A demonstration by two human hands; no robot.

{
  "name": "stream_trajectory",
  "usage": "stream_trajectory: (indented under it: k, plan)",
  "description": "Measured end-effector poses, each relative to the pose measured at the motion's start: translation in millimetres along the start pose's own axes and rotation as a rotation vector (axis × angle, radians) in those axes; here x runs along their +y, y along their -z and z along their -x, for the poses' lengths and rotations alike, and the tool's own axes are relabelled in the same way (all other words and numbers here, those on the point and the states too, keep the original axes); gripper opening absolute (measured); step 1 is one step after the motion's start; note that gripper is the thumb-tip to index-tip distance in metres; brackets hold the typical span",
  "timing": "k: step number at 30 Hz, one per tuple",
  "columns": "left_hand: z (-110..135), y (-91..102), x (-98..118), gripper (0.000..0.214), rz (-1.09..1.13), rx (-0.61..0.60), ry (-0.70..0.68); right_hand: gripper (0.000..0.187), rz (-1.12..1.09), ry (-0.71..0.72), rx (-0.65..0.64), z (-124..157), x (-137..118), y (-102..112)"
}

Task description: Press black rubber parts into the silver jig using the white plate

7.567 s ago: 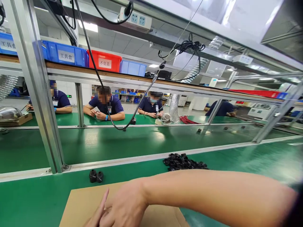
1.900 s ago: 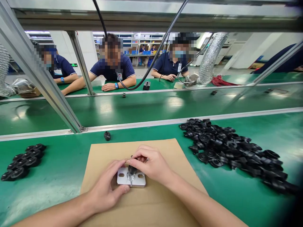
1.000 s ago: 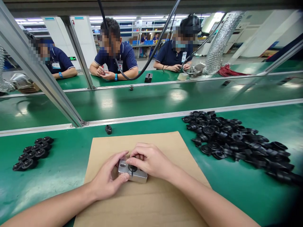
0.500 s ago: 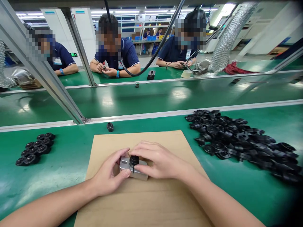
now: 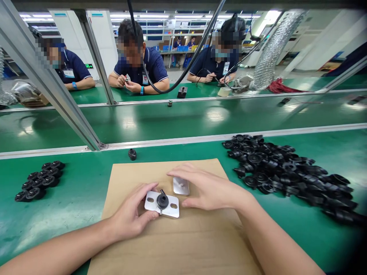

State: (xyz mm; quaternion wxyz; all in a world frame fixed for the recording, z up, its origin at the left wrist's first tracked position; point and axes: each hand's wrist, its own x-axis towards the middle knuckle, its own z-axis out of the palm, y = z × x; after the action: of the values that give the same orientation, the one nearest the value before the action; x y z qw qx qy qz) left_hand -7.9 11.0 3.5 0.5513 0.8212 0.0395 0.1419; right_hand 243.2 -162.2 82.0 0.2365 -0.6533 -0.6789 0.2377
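My left hand point(image 5: 137, 210) grips the left end of a silver metal block point(image 5: 174, 213), thumb at the near edge and fingers at the far edge. The block has an oblong slot towards each end. Upright in its middle sits a round black plastic part point(image 5: 162, 201) with a small spout pointing away from me. My right hand point(image 5: 206, 187) is open, thumb and fingers spread apart, right of the block. Between its fingers shows a second metal piece point(image 5: 180, 187) with a small raised bit in its middle; my hand hides its right side, and contact is unclear.
Brown cardboard point(image 5: 160, 248) lies under my hands on the green table point(image 5: 86, 183). A large heap of black plastic parts point(image 5: 281, 164) is at right, rows of similar parts point(image 5: 40, 181) at left. One black part point(image 5: 132, 154) stands beyond the cardboard. Co-workers sit across a metal frame point(image 5: 94, 139).
My right hand has come off the black part, moved right and spread its fingers. The second metal piece now shows behind the block. My left hand keeps its hold, and the block's top faces me more.
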Motion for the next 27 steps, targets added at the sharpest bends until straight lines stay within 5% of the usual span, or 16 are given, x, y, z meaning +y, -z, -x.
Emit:
stream_trajectory:
  k: [4, 10, 13, 19, 23, 27]
  plan:
    - [-0.7, -1.0, -0.6, 0.07, -0.023, -0.019, -0.036, 0.081, 0.032, -0.131, -0.06, 5.0, 17.5, 2.7]
    - [1.3, -1.3, -1.6, 0.072, -0.036, -0.005, -0.008, 0.075, 0.135, -0.16, 0.051, -3.1, 16.6, -4.4]
    - [2.4, -1.8, -1.9, 0.072, -0.024, -0.011, 0.026, 0.088, 0.127, -0.168, 0.011, -3.2, 15.5, -2.9]
    - [2.6, -2.2, -1.8, 0.069, -0.027, 0.049, 0.045, 0.08, 0.061, -0.164, -0.029, -3.2, 29.3, 0.9]
    - [-0.2, -2.3, -1.4, 0.062, 0.02, 0.101, 0.102, 0.074, 0.01, -0.17, 0.104, -7.0, 35.2, -1.8]
    - [-1.3, -2.4, -3.1, 0.062, 0.054, 0.102, 0.101, 0.069, -0.214, 0.004, 0.316, -14.0, 15.9, -17.5]
